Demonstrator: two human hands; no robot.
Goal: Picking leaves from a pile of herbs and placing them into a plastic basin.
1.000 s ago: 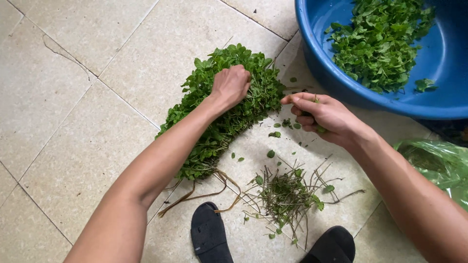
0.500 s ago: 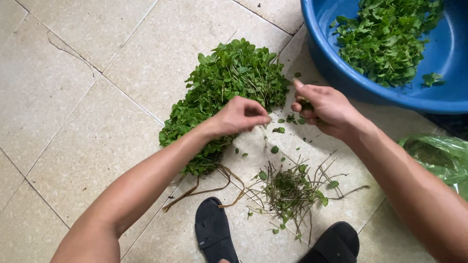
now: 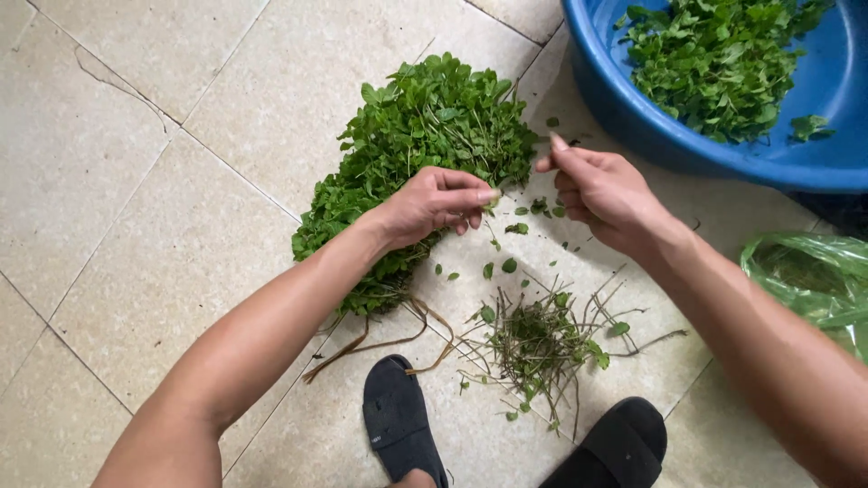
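The bundle of leafy greens (image 3: 425,154) lies flat on the tiled floor (image 3: 163,181), near the middle of the view, with its small round dark-green leaves spread toward the top and its thin brownish stems tapering toward the lower edge. The left hand (image 3: 434,203) rests on the right flank of the bundle, fingers curled inward and the fingertips pinched together on a small sprig. The right hand (image 3: 597,190) is just beside it, clear of the bundle, thumb and forefinger pressed together; what they pinch is too small to tell. Loose leaves lie scattered on the floor between and below both hands. Below them sits a pile of discarded stems (image 3: 538,343), thin and mostly bare. A blue basin (image 3: 633,117) holding picked leaves occupies the upper right corner. A green plastic bag (image 3: 814,280) lies at the right edge. Two black sandals (image 3: 398,420) show at the bottom edge.
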